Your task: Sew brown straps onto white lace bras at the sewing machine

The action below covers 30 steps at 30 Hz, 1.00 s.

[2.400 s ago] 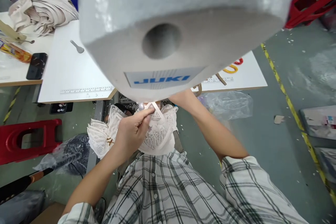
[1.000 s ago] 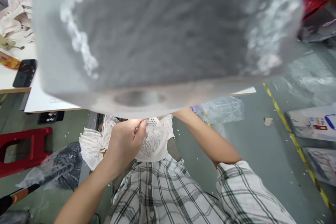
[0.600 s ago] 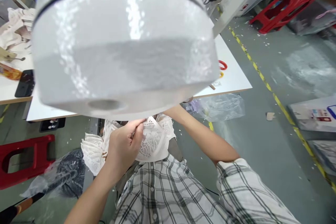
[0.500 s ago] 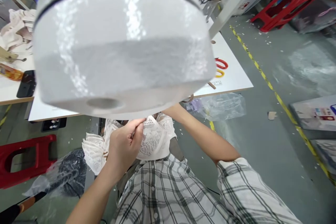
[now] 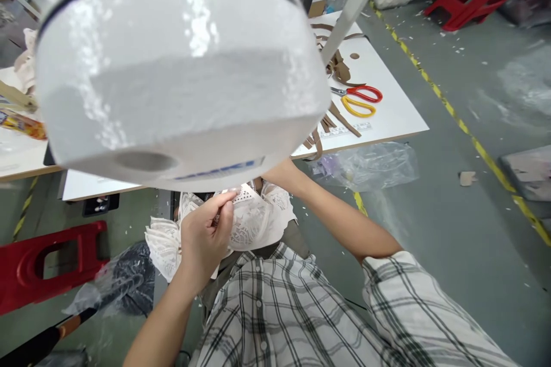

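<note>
White lace fabric (image 5: 253, 222) hangs over my lap below the front edge of a white sewing machine head (image 5: 185, 86). My left hand (image 5: 209, 229) is closed on the lace, thumb and index finger pinched at its upper edge, near a strip with small dots. My right hand (image 5: 278, 175) reaches in at the lace's upper right; its fingers are hidden behind the machine head, so what they hold does not show. More ruffled lace (image 5: 163, 243) bunches to the left of my left wrist.
On the white table (image 5: 396, 120) at right lie red and yellow scissors (image 5: 359, 100), brown strips (image 5: 344, 120) and a clear ruler. Plastic bags (image 5: 370, 166) hang below its edge. Red stools (image 5: 55, 258) stand at left and upper right.
The view has shifted, so the machine head sits further left and more of the scissors and brown strips shows. My left hand keeps its pinch on the lace.
</note>
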Motion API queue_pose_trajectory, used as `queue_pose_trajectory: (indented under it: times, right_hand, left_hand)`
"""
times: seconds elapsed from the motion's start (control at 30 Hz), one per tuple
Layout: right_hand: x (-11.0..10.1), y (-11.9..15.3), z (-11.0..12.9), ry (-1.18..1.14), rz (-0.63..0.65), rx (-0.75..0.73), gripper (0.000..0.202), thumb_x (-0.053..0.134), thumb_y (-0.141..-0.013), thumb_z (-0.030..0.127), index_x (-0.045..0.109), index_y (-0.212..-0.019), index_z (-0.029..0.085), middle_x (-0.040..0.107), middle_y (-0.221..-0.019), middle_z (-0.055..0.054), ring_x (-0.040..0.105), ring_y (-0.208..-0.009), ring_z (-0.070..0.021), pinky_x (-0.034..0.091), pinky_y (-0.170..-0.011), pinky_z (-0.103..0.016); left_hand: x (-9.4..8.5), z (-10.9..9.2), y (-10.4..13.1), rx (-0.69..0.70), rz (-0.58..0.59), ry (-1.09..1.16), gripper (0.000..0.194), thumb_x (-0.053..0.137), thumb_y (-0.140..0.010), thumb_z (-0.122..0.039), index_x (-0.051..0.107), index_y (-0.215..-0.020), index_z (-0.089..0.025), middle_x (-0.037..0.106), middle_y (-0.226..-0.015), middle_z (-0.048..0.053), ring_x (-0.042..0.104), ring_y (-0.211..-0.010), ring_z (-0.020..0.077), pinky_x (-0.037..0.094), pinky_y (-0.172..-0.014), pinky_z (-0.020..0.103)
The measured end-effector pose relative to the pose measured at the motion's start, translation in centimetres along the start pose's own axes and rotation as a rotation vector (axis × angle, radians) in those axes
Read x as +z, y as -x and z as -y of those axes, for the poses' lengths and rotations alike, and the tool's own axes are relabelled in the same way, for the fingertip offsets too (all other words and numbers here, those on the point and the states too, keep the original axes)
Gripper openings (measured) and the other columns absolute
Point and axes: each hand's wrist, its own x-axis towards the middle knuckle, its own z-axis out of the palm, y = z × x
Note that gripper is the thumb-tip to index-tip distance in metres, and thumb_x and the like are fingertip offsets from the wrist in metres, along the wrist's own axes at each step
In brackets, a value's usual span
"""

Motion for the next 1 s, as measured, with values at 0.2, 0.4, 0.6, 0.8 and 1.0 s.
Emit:
queue_pose_trajectory:
  times: [0.2, 0.4, 0.6, 0.8, 1.0]
  right_hand:
    - [0.1, 0.0, 0.1, -0.016, -0.024, 0.007, 0.007, 0.057, -0.083, 0.021, 0.063, -0.080, 0.021, 0.064, -0.092, -0.006, 0.062, -0.092, -0.0235, 0.054, -0.079, -0.036]
    - [0.1, 0.0, 0.3, -0.019, -0.037, 0.021, 0.008, 0.058, -0.083, 0.021, 0.066, -0.081, 0.021, 0.065, -0.097, -0.007, 0.063, -0.094, -0.0245, 0.053, -0.078, -0.035]
    - [0.7, 0.0, 0.0, 0.002, -0.045, 0.032, 0.009, 0.058, -0.082, 0.022, 0.066, -0.085, 0.019, 0.065, -0.107, -0.007, 0.061, -0.092, -0.0223, 0.050, -0.076, -0.035]
    - [0.6, 0.1, 0.5, -0.004, -0.040, 0.072, 0.009, 0.059, -0.084, 0.024, 0.065, -0.086, 0.019, 0.064, -0.110, -0.008, 0.059, -0.091, -0.0210, 0.046, -0.075, -0.033]
    - [-1.2, 0.7, 0.6, -0.089, 0.019, 0.027, 0.014, 0.061, -0.086, 0.031, 0.061, -0.078, 0.019, 0.064, -0.094, -0.005, 0.058, -0.088, -0.0201, 0.049, -0.083, -0.036]
  left_hand:
    - [-0.1, 0.2, 0.2, -0.033, -0.044, 0.036, 0.023, 0.056, -0.094, -0.021, 0.076, -0.105, -0.020, 0.080, -0.100, 0.001, 0.073, -0.082, 0.0118, 0.055, -0.071, 0.017]
    - [-0.3, 0.7, 0.4, -0.045, -0.090, 0.027, 0.020, 0.058, -0.093, -0.021, 0.076, -0.101, -0.022, 0.079, -0.098, 0.000, 0.073, -0.081, 0.0119, 0.054, -0.068, 0.017]
    - [-0.1, 1.4, 0.4, -0.060, -0.109, 0.051, 0.020, 0.057, -0.094, -0.023, 0.076, -0.100, -0.022, 0.079, -0.098, 0.002, 0.073, -0.086, 0.0146, 0.056, -0.074, 0.021]
    - [0.2, 1.2, 0.3, -0.059, -0.093, 0.066, 0.021, 0.056, -0.095, -0.026, 0.076, -0.101, -0.022, 0.078, -0.098, 0.002, 0.072, -0.088, 0.0154, 0.056, -0.075, 0.023]
    - [0.8, 0.4, 0.9, -0.017, -0.005, 0.090, 0.023, 0.052, -0.097, -0.025, 0.073, -0.107, -0.022, 0.078, -0.102, 0.004, 0.072, -0.087, 0.0159, 0.054, -0.074, 0.024]
